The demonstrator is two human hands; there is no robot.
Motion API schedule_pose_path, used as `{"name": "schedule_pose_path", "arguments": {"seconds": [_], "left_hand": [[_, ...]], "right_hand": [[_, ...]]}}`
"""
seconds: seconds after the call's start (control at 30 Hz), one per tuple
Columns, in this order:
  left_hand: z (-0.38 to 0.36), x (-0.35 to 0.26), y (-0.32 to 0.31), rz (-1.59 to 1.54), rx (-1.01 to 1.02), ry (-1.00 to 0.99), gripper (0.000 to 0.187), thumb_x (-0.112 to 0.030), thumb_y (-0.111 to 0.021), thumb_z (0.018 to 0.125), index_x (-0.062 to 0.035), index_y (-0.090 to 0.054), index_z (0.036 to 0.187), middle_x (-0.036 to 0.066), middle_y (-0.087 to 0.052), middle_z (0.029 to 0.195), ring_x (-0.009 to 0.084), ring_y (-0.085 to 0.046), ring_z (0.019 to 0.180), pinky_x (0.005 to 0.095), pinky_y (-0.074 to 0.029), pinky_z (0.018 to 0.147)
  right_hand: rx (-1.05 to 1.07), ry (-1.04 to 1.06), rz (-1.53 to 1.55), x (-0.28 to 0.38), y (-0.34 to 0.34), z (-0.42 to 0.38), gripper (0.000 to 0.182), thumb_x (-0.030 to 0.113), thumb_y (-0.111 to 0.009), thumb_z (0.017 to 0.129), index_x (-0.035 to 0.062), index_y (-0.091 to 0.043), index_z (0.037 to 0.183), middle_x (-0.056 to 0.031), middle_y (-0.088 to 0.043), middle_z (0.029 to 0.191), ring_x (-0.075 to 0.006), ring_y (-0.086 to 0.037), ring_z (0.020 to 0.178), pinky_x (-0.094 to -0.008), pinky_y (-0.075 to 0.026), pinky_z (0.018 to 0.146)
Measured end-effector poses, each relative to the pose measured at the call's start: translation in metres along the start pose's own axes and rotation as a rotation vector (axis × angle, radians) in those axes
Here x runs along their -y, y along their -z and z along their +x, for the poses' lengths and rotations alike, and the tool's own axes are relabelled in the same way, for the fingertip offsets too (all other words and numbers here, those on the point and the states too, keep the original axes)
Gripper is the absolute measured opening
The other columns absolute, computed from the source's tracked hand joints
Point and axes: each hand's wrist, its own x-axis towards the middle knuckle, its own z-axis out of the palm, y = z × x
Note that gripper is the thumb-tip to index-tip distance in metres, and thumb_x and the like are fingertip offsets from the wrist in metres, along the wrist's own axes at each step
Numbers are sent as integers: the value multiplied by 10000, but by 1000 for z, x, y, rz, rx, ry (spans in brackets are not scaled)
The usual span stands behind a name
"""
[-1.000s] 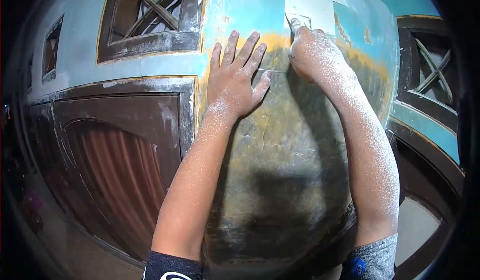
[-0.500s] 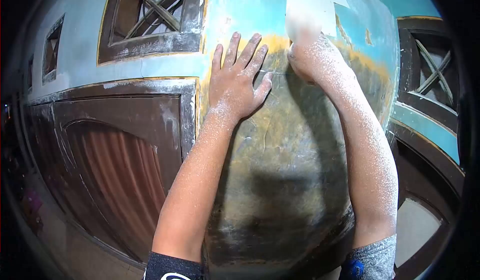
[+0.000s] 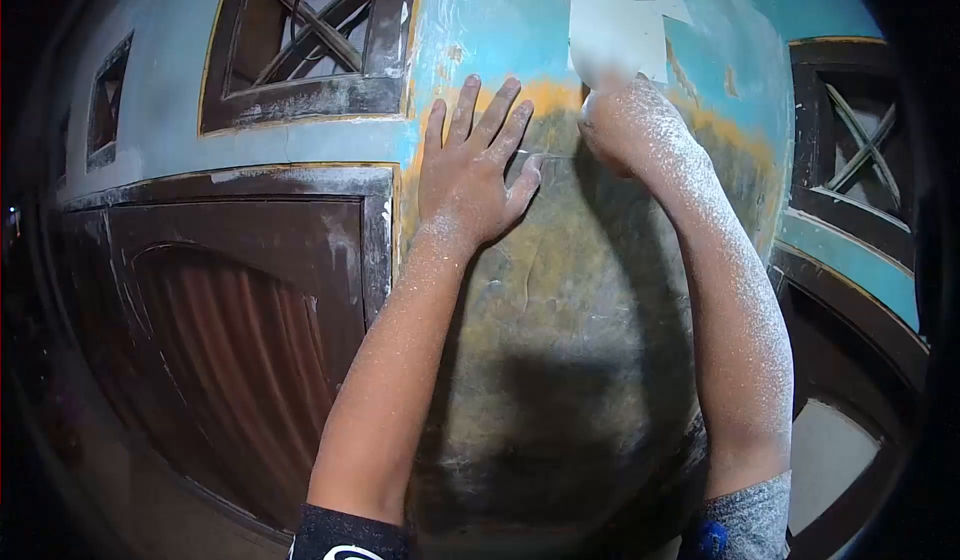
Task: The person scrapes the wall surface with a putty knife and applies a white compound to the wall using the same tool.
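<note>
The dark left sleeve is showing a curved white marking; white powder is speckling the blue-patched right sleeve and forearm.

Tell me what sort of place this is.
Probably a house, perhaps an older one: a wooden door with a curtain showing in its arched panel, crossed slats in the opening above, and a wall with worn turquoise paint.

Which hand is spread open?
The left hand: its fingers are splayed against the wall, while the right hand is curled up.
</note>
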Motion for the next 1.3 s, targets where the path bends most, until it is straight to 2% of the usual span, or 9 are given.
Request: {"name": "schedule_pose_path", "arguments": {"seconds": [0.03, 0.27, 0.67, 0.7, 0.93, 1.07, 1.1, 1.27, 1.3], "left_hand": [[-1, 1, -1, 1, 7, -8, 603, -399, -625, 955, -180, -545, 1511, 27, -394, 1664, 339, -281, 1561, 562, -184, 1261], [0, 0, 0, -3, 3, -5, 594, -391, -629, 952, -177, -554, 1501, 25, -390, 1666, 336, -282, 1561, 561, -182, 1261], [-1, -1, -1, 1, 7, 3, 582, -398, -624, 956, -176, -566, 1490, 19, -397, 1662, 333, -273, 1565, 561, -190, 1261], [-1, -1, -2, 0, -3, 2, 586, -398, -625, 955, -177, -563, 1493, 19, -396, 1662, 333, -274, 1564, 561, -189, 1261], [0, -2, -1, -9, -6, 9, 611, -397, -629, 949, -185, -543, 1515, 7, -380, 1673, 319, -264, 1571, 550, -179, 1268], [0, -2, 0, 12, 9, 9, 606, -392, -632, 948, -189, -546, 1513, 2, -377, 1675, 314, -259, 1573, 550, -177, 1270], [-1, -2, 0, 12, 5, 7, 603, -392, -632, 950, -189, -548, 1511, 3, -377, 1675, 315, -260, 1573, 550, -177, 1269], [-1, -2, 0, 19, 5, 1, 603, -392, -632, 954, -193, -541, 1516, 10, -377, 1675, 326, -259, 1571, 556, -175, 1268], [0, -1, -1, 9, -1, 2, 606, -395, -630, 955, -191, -537, 1518, 14, -381, 1672, 331, -262, 1569, 561, -174, 1268]], "right_hand": [[65, 2, -8, 4, 7, -3, 399, 91, -498, 1001, -33, -546, 1377, -285, -642, 1307, -393, -624, 1268, -495, -514, 1063], [53, 18, 1, 5, 10, -5, 420, -20, -531, 911, -73, -567, 1326, -346, -700, 1118, -441, -703, 1100, -499, -578, 919], [-185, -26, 36, -46, -14, -3, 441, 155, -494, 996, 60, -610, 1410, -325, -702, 1097, -460, -695, 1053, -533, -543, 965], [-28, -62, 42, -40, -1, -6, 408, 158, -518, 986, -21, -601, 1343, -274, -659, 1262, -423, -655, 1200, -525, -522, 1034], [-43, -77, 65, -37, -12, -24, 407, 159, -493, 1004, -22, -595, 1354, -290, -681, 1187, -428, -680, 1146, -540, -539, 991], [-22, -128, 5, -34, -33, -34, 336, 240, -528, 1018, 21, -707, 1200, -253, -713, 1069, -414, -714, 1067, -541, -561, 939], [-88, -117, 11, -34, -39, -34, 519, 223, -527, 1008, 253, -521, 1526, -260, -727, 1027, -443, -708, 981, -574, -556, 910], [-87, -122, 38, -33, -40, -30, 464, 246, -533, 1012, 230, -579, 1473, -259, -725, 1016, -440, -708, 990, -574, -559, 901], [-72, -125, 38, -29, -34, -31, 337, 227, -533, 1017, 114, -651, 1312, -257, -718, 1038, -421, -716, 1021, -551, -566, 908]]}}
